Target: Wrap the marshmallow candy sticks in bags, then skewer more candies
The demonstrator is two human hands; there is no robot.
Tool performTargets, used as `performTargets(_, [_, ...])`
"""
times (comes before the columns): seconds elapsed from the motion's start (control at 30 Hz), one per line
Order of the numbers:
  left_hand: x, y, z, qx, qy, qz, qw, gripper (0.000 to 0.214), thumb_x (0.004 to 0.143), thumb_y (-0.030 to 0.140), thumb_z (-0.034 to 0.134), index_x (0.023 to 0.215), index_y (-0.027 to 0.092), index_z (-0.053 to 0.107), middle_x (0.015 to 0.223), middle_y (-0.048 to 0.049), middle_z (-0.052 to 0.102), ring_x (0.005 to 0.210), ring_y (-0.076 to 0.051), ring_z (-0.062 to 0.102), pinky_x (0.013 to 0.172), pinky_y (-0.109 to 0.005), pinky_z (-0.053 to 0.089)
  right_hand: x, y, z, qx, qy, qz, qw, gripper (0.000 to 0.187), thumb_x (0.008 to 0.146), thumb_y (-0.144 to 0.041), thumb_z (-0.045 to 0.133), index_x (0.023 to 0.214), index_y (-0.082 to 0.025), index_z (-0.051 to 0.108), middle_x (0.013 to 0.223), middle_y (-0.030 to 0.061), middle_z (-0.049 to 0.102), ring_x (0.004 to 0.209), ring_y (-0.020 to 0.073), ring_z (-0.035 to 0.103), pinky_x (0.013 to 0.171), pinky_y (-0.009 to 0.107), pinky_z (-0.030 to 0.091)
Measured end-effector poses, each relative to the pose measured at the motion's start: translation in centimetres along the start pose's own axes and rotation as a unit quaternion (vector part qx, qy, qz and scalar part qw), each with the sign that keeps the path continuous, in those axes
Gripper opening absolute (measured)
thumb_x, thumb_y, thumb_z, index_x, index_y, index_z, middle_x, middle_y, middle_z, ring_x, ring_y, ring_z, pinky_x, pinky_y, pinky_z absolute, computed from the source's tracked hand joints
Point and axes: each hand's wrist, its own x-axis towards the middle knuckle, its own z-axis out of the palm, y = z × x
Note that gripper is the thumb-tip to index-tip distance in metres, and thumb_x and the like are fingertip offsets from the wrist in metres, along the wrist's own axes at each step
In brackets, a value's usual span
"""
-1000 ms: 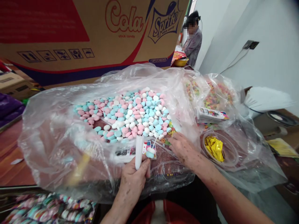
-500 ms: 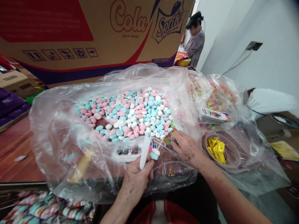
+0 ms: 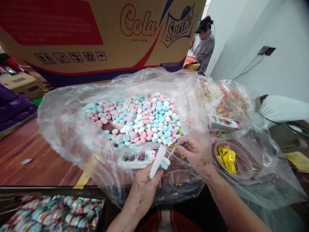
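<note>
My left hand (image 3: 146, 185) is closed around a thin white stick (image 3: 171, 152) and a long whitish strip or bundle (image 3: 157, 161). A blue and a white candy (image 3: 165, 163) sit threaded low on the stick. My right hand (image 3: 194, 153) pinches a small green candy ring (image 3: 176, 146) at the stick's upper tip; whether the stick passes through it, I cannot tell. Just beyond both hands lies a pile of pink, blue and white candies (image 3: 142, 119) on clear plastic (image 3: 62, 103). A few colored rings (image 3: 182, 156) lie beside my right fingers.
Printed packets (image 3: 135, 158) lie under the plastic's near edge. A round tub (image 3: 249, 167) with gold wrappers stands at right, below bagged gummies (image 3: 238, 100). Finished-looking candy skewers (image 3: 55, 212) fill a tray at lower left. A large carton (image 3: 101, 35) stands behind; a person (image 3: 205, 48) works beyond.
My right fingers have brought a green ring from the loose rings up to the stick's tip. My left hand has moved slightly right with the stick, and the view has shifted a little.
</note>
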Motion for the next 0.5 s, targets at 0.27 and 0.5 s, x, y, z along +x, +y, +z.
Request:
performTargets(0.27, [0.0,0.25,-0.22,0.023,-0.018,0.001,1.0,0.024,0.087,0.035,0.054,0.082,0.019,0.069,0.048,0.0055,0.049,0.048,-0.011,0.04,0.05,-0.022,0.029,-0.02,-0.75,0.16,-0.132,-0.007,-0.161,0.978,0.011,0.086,-0.015,0.058,0.09,-0.021,0.067,0.093,0.0047,0.063,0.094,0.0181,0.06,0.087,0.032,0.047])
performTargets(0.5, [0.04,0.06,0.38,-0.042,0.034,-0.009,0.998,0.021,0.079,0.036,0.06,0.072,0.018,0.068,0.044,0.005,0.048,0.042,-0.011,0.036,0.043,-0.021,0.025,-0.62,-0.39,0.0,-0.076,-0.042,-0.134,0.987,0.023,0.092,-0.014,0.05,0.102,-0.024,0.068,0.111,0.0036,0.067,0.108,0.0161,0.06,0.098,0.031,0.045])
